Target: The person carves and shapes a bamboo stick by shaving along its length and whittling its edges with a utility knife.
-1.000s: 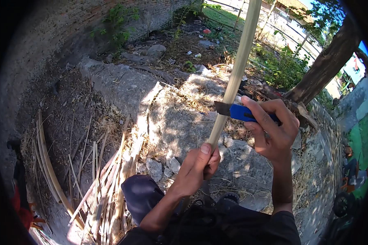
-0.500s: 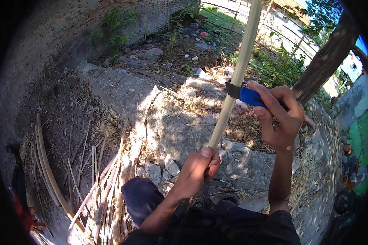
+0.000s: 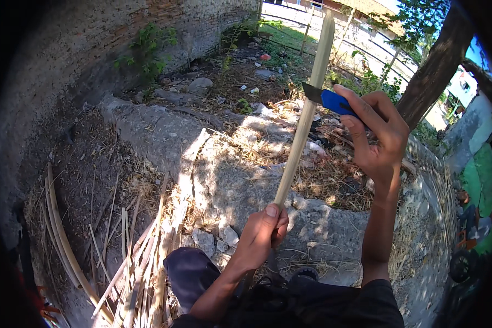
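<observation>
While the left hand (image 3: pixel 262 232) clamps the lower end of the bamboo strip (image 3: pixel 303 117) with its fingers closed around it and the thumb pressed along the shaft, the right hand (image 3: pixel 374 136) holds a blue-handled knife (image 3: pixel 328 99) against the strip near its upper part. The right-hand fingers wrap the blue handle; the dark blade lies across the pale strip and touches it. The strip stands tilted, rising from the left hand up and to the right, its top end close to the upper edge of the view.

The step in hand appears to be shaving or scraping the strip's surface with the blade. Judging from the blade's high position, the stroke is near the far end of the strip. The next move probably calls for a firm left-hand grip so the strip does not twist, and a shallow blade angle, so the edge peels rather than bites into the fibre.

Below and to the left, a pile of split strips and shavings (image 3: pixel 131 257) lies on the ground beside a cracked concrete slab (image 3: pixel 224 180). A brick wall (image 3: pixel 120 33) curves behind, and a tree trunk (image 3: pixel 434 68) stands to the right.
</observation>
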`<state>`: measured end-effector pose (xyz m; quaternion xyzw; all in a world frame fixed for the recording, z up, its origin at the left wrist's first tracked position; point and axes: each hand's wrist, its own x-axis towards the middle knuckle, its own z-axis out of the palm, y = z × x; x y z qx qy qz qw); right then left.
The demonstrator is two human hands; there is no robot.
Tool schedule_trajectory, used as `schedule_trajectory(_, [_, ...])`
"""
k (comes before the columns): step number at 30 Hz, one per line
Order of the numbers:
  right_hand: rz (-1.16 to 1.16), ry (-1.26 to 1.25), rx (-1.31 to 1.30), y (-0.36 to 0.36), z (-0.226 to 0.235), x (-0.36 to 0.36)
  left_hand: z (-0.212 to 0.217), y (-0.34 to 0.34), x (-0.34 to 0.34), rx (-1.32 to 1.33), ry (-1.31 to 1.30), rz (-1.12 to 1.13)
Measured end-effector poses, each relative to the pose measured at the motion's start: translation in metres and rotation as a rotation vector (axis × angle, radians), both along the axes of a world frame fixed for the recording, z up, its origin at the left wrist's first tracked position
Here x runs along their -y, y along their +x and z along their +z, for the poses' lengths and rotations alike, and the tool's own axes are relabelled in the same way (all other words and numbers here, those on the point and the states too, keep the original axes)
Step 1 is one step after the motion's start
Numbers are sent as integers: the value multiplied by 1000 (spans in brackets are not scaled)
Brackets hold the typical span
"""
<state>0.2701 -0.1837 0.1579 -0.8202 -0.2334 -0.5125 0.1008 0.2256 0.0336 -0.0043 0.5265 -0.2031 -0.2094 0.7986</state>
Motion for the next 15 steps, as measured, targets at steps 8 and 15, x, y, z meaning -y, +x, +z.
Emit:
schedule_trajectory(8, [-54,-111,-53,-5,19,-2,-3,-2,0,88,128,182])
schedule_trajectory(15, [-113,-157,-30,-2,33,5,-6,2,0,148,152,243])
